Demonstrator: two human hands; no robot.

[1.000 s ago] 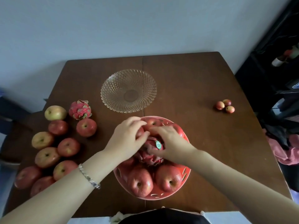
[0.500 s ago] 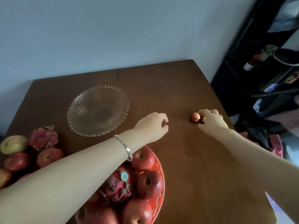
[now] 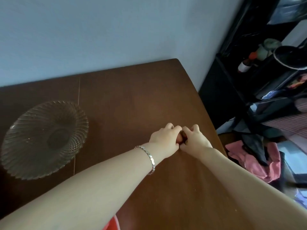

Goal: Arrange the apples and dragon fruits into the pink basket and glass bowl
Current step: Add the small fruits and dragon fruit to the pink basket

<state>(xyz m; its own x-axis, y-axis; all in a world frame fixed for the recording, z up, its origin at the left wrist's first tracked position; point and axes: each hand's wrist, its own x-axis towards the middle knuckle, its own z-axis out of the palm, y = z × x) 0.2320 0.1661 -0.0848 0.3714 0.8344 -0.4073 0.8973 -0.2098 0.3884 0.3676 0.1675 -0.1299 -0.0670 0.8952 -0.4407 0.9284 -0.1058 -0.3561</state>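
My left hand (image 3: 163, 140) and my right hand (image 3: 195, 141) are cupped together near the table's right edge, closed around the small red fruits (image 3: 229, 138); only a sliver of fruit shows between the thumbs. The empty glass bowl (image 3: 41, 138) stands on the left of the table. A red-pink strip of the pink basket (image 3: 112, 224) peeks out under my left forearm at the bottom edge. The apples and dragon fruits are out of frame.
The brown wooden table (image 3: 132, 97) ends just right of my hands. Beyond that edge are a black shelf (image 3: 249, 72) with a bottle (image 3: 244, 65), and pink cloth (image 3: 259, 160) on the floor. A blue wall runs behind the table.
My left hand has crossed right to meet the right hand over the small fruits. The view has swung right, so the basket and the apples on the left dropped out of sight.
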